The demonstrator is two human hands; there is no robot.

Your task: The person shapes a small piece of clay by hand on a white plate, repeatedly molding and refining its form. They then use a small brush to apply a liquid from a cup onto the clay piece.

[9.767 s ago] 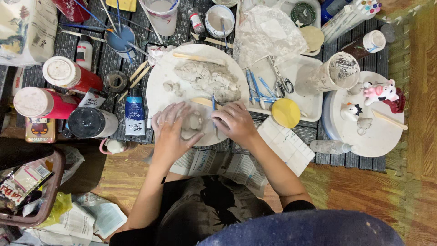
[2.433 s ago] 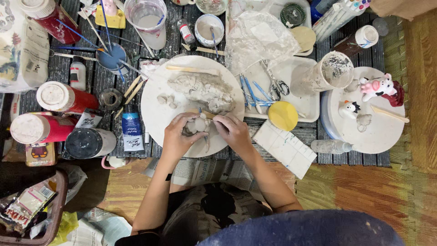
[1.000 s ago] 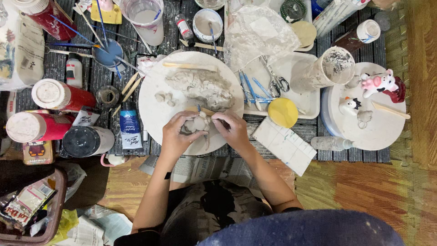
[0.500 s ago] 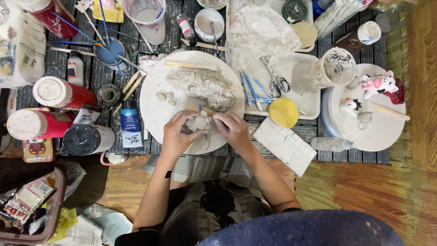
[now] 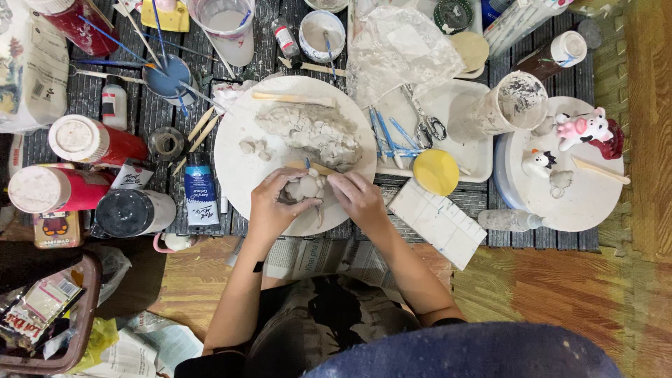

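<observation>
A small lump of grey clay [image 5: 305, 187] is held between both hands over the near part of a round white board [image 5: 238, 164], which lies on the dark slatted counter [image 5: 150, 105]. The left hand [image 5: 271, 207] is curled around the lump's left side, its fingers bent over the top edge, so its grip is pressed onto the clay. The right hand [image 5: 360, 198] is set against the lump's right side; its fingertips are pinched at the clay, and a thin wooden tool [image 5: 316, 166] appears to lie just above them, though it cannot be told whether it is held. The clay thus sits between the two grips, touching both, slightly nearer the left palm.

Farther back on the same board a larger, rough mass of clay [image 5: 308, 131] is seen, with two small clay bits [image 5: 253, 147] to its left and a long wooden stick [image 5: 294, 99] along the far edge. To the right of the board a white tray [image 5: 476, 164] carries blue tools and scissors [image 5: 424, 120], and a yellow round sponge [image 5: 435, 172] overlaps its near rim. A second round board [image 5: 595, 203] at the far right bears a small pink and white figurine [image 5: 584, 128]. Red paint jars [image 5: 91, 140] stand at the left.
</observation>
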